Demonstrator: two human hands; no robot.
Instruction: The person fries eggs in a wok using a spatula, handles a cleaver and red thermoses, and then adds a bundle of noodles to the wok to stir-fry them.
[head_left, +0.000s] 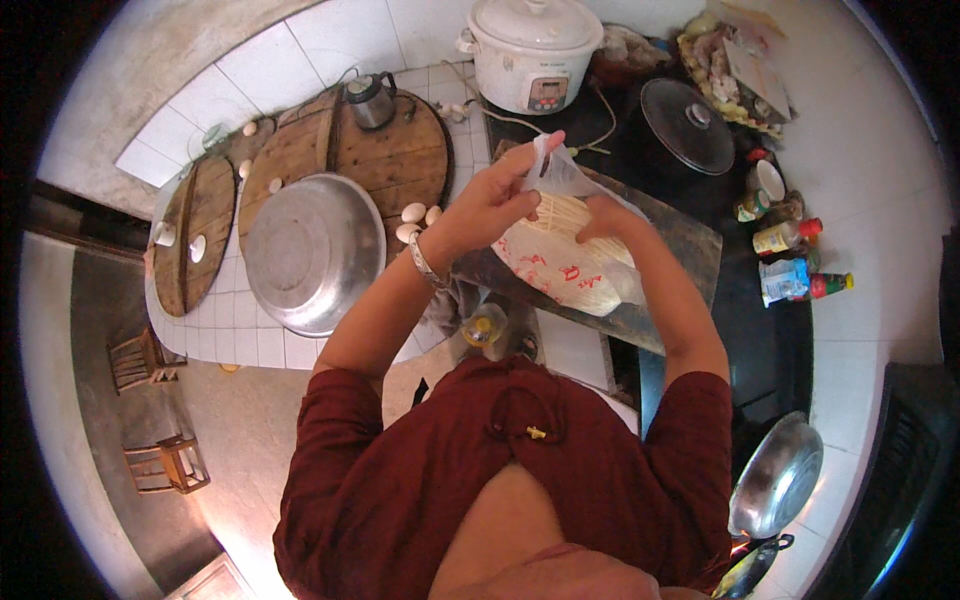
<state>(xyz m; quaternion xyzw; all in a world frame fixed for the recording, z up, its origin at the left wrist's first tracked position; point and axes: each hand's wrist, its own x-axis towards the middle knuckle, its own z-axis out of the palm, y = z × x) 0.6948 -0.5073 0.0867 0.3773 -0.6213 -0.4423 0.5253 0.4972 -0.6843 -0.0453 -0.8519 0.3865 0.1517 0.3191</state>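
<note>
A clear plastic bag with red print (559, 274) lies on a dark wooden board (686, 247) in front of me. Inside its mouth are pale dried noodles (559, 214). My left hand (506, 191) pinches the bag's edge and lifts it, thumb and forefinger apart around the film. My right hand (611, 221) reaches into the mouth of the bag and rests on the noodles; its fingertips are partly hidden, and whether they grip any noodles cannot be told.
An upturned metal basin (311, 251), eggs (412, 213) and round wooden lids (390, 154) are on the tiled counter at left. Behind the board stand a white electric cooker (536, 56) and a black lidded pot (686, 126). Bottles (784, 237) line the right wall.
</note>
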